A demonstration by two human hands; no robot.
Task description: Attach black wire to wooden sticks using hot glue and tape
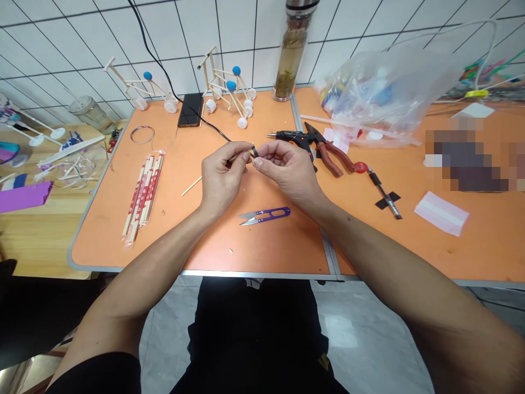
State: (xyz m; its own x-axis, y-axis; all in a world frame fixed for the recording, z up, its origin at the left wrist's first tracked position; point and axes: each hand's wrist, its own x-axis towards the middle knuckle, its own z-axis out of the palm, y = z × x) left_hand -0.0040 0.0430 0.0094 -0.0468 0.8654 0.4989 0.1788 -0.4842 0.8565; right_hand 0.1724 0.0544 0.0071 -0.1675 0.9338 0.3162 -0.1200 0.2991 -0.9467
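— What are the hands doing?

— The left hand (pixel 222 176) and the right hand (pixel 286 166) meet above the orange tabletop (pixel 213 241), fingertips pinched together on a thin pale wooden stick (pixel 213 171). The stick runs down and left from the pinch, behind the left hand, and its far end shows out over the table. At the pinch itself sits a small dark piece (pixel 255 150); what it is, I cannot tell.

— So both are closed on it?

— Yes, both narrow, thumbs against forefingers on the stick, well above the surface.

— What lies closest?

— Just below the hands, purple-handled thread snips (pixel 266 215) lie flat on the table. Behind the right hand, a black hot-glue gun (pixel 292 137) lies beside red-handled pliers (pixel 328 150).

— And further out?

— To the left, a bundle of paper-wrapped disposable chopsticks (pixel 143 196). Toward the tiled wall, a black phone (pixel 191 109) with a cable, and two stick-built models with white wheels and blue balls (pixel 228 87). A tall glass bottle (pixel 292 52) stands at the back, and a clear plastic bag of parts (pixel 381 93) rests to the right.
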